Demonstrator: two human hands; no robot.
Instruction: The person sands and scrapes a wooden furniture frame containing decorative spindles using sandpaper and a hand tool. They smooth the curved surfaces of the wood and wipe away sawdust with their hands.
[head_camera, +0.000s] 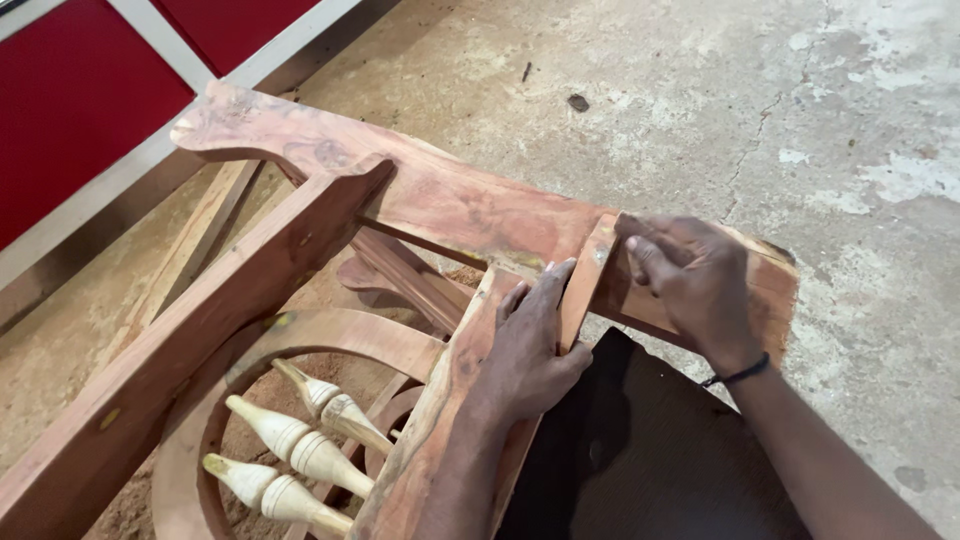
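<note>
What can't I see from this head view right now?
- The joint under the left hand and right hand: both palms cover it.
- The lower wooden frame: cut off by the bottom edge.
- The turned spindles: their ends are hidden behind the curved piece.

Left hand lies flat, palm down; right hand seemingly presses, fingers curled.

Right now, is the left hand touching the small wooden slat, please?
Touching: the head view shows the left hand pressed flat against the small wooden slat, fingers lying along its edge.

No packages, labels, signs or screens visible (seemingly).
</note>
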